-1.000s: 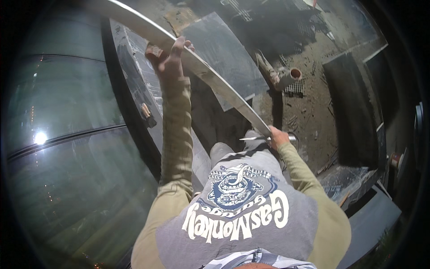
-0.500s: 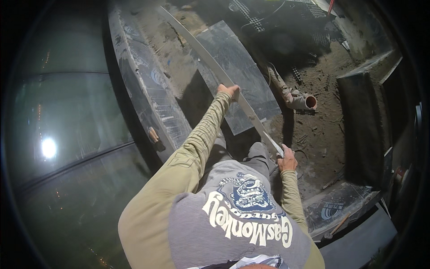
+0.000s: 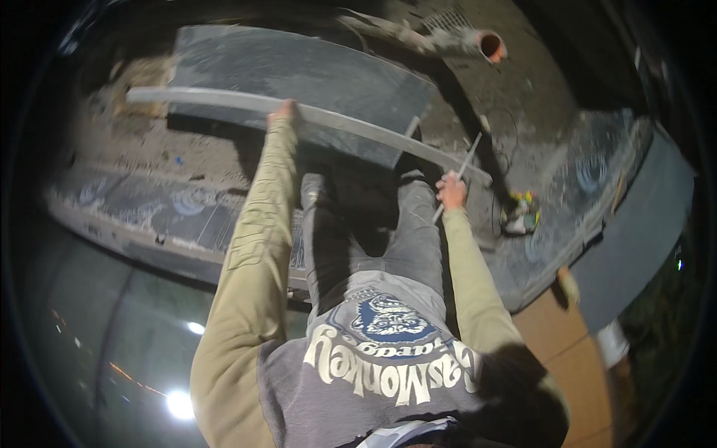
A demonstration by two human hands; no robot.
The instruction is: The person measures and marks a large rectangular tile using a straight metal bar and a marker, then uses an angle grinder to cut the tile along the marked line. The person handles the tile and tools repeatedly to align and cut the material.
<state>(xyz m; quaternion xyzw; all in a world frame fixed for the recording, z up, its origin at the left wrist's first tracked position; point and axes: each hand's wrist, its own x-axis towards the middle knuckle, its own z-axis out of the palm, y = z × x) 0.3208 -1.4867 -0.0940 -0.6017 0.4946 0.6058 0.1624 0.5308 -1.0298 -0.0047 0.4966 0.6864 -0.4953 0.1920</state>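
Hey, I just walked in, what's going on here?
A person grips a long pale strip with the left hand, roughly midway along it. The right hand holds a thin pale rod near the strip's right end; whether it also touches the strip is unclear. The strip passes over a dark sheet in this view, and an orange-mouthed pipe lies beyond.

One pipe point(image 3: 469, 43), orange-mouthed, is laid beside mesh point(image 3: 448, 19). Brown tiles point(image 3: 556, 328) are seen at lower right; bright spots point(image 3: 180, 405) are mirrored in dark glass point(image 3: 142, 336).
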